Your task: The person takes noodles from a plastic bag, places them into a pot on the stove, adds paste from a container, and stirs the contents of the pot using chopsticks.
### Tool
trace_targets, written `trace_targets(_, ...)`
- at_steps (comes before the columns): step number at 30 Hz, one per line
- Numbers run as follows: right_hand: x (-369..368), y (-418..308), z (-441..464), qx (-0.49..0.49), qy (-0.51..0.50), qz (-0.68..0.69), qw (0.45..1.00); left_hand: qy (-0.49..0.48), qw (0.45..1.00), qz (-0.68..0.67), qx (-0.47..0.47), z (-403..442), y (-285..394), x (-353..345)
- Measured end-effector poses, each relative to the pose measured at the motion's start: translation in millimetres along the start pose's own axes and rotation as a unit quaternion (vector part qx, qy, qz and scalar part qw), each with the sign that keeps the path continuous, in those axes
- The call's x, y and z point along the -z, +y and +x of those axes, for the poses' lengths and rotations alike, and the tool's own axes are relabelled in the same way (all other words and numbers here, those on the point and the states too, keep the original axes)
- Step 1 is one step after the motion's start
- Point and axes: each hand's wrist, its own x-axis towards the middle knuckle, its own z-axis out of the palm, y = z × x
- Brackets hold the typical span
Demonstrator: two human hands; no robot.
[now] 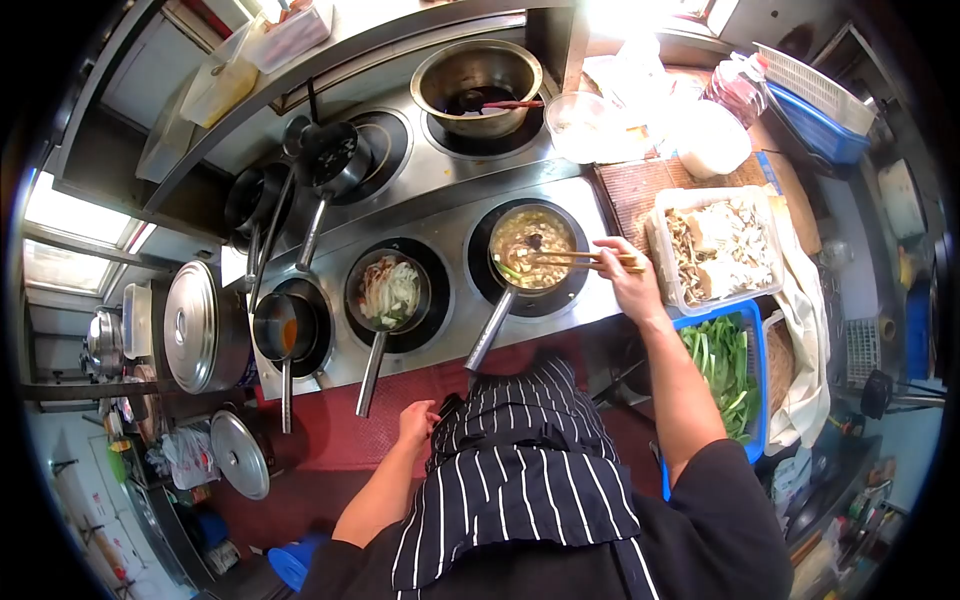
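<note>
My right hand (633, 280) is closed around a pair of wooden chopsticks (580, 260). Their tips reach into a saucepan (493, 325) of bubbling broth with pale chopped pieces and a little green, on the front right burner. My left hand (416, 424) hangs low beside my striped apron (520, 480), its fingers loosely curled and nothing visible in them. Nearest to it is the handle of a second pan (371, 375), which holds sliced white onion, something reddish-brown and some greens. Farther left, a small pan (286, 370) contains a little orange liquid.
A wide metal bowl (428, 98) with a red-handled utensil stands at the back. Dark pans (335, 160) sit back left, beside a large lidded pot (195, 325). On the right are a plastic tub of mushrooms (668, 285) and a blue crate (757, 390) of leafy greens.
</note>
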Motion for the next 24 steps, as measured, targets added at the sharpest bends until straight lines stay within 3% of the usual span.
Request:
trace_targets(3, -37, 8, 7, 0.129, -0.069, -0.159, 0.976, -0.008, 1.000, 0.014, -0.007, 5, 8, -4)
trace_targets(6, -37, 16, 15, 0.170, -0.017, -0.188, 0.967, -0.017, 0.999, 0.015, -0.030, 14, 11, -9)
trace_targets(7, -25, 16, 17, 0.120, 0.025, -0.178, 0.976, -0.017, 0.999, 0.004, -0.048, 16, 12, -9)
trace_targets(9, 1, 11, 11, 0.116, 0.065, -0.140, 0.981, -0.014, 0.999, -0.012, -0.049, 16, 12, -9)
trace_targets(13, 2, 3, -12, 0.068, -0.023, -0.215, 0.974, -0.009, 0.999, -0.004, -0.044, 4, 17, -15)
trace_targets(17, -31, 30, -1, 0.089, -0.031, -0.058, 0.994, -0.022, 0.998, 0.019, -0.061, 5, 22, -22)
trace_targets(19, -40, 24, 9, 0.113, 0.068, -0.048, 0.990, -0.032, 0.997, 0.012, -0.068, 10, 23, -26)
trace_targets(21, -41, 31, 12, 0.087, 0.059, -0.024, 0.994, -0.033, 0.997, 0.005, -0.070, 13, 25, -32)
trace_targets(24, -33, 44, 4, 0.121, -0.079, -0.079, 0.986, -0.035, 0.997, -0.009, -0.072, 12, 28, -34)
